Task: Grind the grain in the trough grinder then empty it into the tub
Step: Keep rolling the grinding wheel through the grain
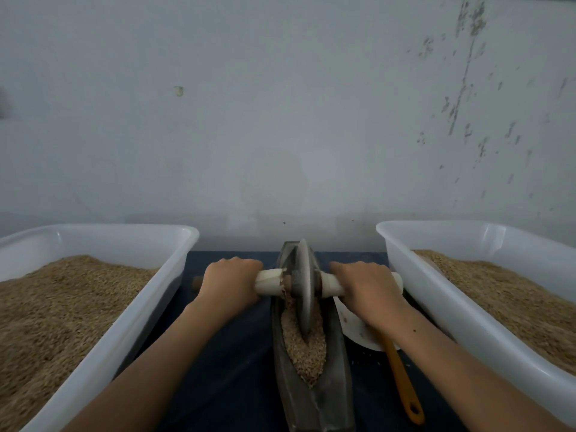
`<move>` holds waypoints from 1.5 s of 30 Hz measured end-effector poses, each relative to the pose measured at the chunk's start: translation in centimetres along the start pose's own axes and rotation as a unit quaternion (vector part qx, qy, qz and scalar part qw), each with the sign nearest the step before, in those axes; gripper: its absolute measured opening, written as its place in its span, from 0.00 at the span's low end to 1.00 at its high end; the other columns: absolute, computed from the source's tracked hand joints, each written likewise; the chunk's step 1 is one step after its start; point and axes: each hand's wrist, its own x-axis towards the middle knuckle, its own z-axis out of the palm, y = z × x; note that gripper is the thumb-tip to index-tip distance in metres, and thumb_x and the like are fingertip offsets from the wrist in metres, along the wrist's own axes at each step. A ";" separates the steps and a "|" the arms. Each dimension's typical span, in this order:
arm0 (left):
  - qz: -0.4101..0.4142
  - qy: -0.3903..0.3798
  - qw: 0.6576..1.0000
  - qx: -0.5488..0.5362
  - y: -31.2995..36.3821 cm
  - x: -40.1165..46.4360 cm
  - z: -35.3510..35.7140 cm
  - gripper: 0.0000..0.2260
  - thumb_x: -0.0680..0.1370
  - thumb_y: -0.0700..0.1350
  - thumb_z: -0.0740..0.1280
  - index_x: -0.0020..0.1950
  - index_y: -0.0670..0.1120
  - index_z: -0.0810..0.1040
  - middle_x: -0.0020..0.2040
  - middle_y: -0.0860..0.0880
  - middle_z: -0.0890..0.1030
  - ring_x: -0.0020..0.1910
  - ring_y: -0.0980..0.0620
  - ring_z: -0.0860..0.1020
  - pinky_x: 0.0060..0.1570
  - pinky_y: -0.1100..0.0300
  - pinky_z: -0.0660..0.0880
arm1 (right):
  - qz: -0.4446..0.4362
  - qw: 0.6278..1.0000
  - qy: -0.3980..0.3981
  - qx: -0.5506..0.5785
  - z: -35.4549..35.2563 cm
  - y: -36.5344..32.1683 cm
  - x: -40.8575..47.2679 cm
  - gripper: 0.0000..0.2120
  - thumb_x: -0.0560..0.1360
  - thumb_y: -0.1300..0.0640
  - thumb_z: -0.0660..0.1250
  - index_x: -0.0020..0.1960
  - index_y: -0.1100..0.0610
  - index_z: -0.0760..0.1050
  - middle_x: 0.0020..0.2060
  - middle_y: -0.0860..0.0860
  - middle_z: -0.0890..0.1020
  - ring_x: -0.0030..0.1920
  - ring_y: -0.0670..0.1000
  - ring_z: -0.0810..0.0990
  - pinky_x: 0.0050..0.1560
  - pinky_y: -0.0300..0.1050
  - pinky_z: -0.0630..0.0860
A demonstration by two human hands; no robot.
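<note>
A dark boat-shaped trough grinder [335, 397] lies lengthwise on the table between my arms, with pale grain [307, 353] heaped in its groove. A grey metal wheel [304, 288] stands upright in the groove toward the far end, on a wooden axle handle [269, 283] wrapped in white. My left hand [229, 283] grips the axle left of the wheel. My right hand [367, 286] grips it on the right. A white tub [96, 366] of grain stands at the left, and another white tub [467, 319] of grain at the right.
A white dish [355, 332] and an orange-handled tool [402, 381] lie between the trough and the right tub, partly hidden under my right forearm. The table has a dark blue surface [224, 378]. A pale wall [280, 120] rises just behind everything.
</note>
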 end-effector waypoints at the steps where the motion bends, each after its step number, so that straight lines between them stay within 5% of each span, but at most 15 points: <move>1: 0.000 0.016 1.000 -0.002 0.0 0.0 0.2 0.09 0.74 0.51 0.65 0.51 0.51 0.73 0.47 0.52 0.79 0.47 0.50 0.77 0.40 0.59 0.65 | 0.005 1.000 0.026 -0.008 0.3 -0.1 -0.1 0.07 0.76 0.56 0.62 0.47 0.49 0.64 0.44 0.48 0.80 0.44 0.52 0.78 0.38 0.45 0.63; 5: -0.011 0.033 0.999 0.001 0.0 -0.5 0.5 0.08 0.74 0.51 0.64 0.51 0.51 0.72 0.46 0.52 0.79 0.46 0.50 0.77 0.38 0.59 0.64 | 0.009 0.999 0.045 -0.014 0.5 -0.3 -0.2 0.10 0.75 0.56 0.63 0.45 0.49 0.61 0.43 0.48 0.79 0.44 0.52 0.78 0.37 0.45 0.61; 16: -0.007 -0.106 0.994 0.035 0.1 -0.3 -0.9 0.16 0.70 0.53 0.69 0.55 0.50 0.75 0.41 0.53 0.74 0.40 0.53 0.73 0.40 0.59 0.68 | -0.039 0.987 -0.154 0.031 -2.5 0.5 0.0 0.09 0.71 0.56 0.66 0.50 0.47 0.75 0.44 0.49 0.81 0.45 0.51 0.79 0.40 0.43 0.70; 24: -0.011 0.004 1.000 0.020 0.4 -0.3 0.1 0.10 0.74 0.51 0.65 0.53 0.52 0.73 0.48 0.52 0.78 0.48 0.51 0.77 0.40 0.59 0.66 | -0.018 1.000 -0.011 0.016 0.1 0.4 0.1 0.05 0.76 0.52 0.61 0.45 0.47 0.64 0.44 0.48 0.80 0.45 0.53 0.79 0.38 0.45 0.64; 28: -0.001 0.072 0.997 0.038 0.5 -0.5 0.7 0.08 0.76 0.51 0.63 0.54 0.52 0.72 0.48 0.53 0.79 0.48 0.53 0.77 0.41 0.62 0.64 | -0.004 0.999 0.038 0.011 0.8 0.2 -0.1 0.05 0.77 0.51 0.61 0.50 0.50 0.67 0.45 0.48 0.80 0.46 0.53 0.79 0.38 0.45 0.62; 39: -0.011 -0.123 0.992 0.030 0.3 -0.5 -1.2 0.15 0.71 0.52 0.69 0.56 0.49 0.76 0.47 0.51 0.79 0.41 0.52 0.74 0.40 0.59 0.68 | -0.037 0.993 -0.108 0.007 -1.9 0.4 -0.1 0.06 0.72 0.56 0.65 0.49 0.50 0.73 0.45 0.50 0.80 0.46 0.52 0.79 0.39 0.44 0.67; 45: -0.006 -0.127 0.991 0.030 0.3 -0.4 -1.2 0.16 0.70 0.52 0.70 0.56 0.50 0.75 0.47 0.51 0.79 0.40 0.52 0.73 0.40 0.59 0.69 | -0.043 0.988 -0.139 0.041 -2.1 0.8 0.0 0.09 0.71 0.54 0.67 0.51 0.48 0.76 0.43 0.48 0.82 0.44 0.50 0.80 0.42 0.45 0.75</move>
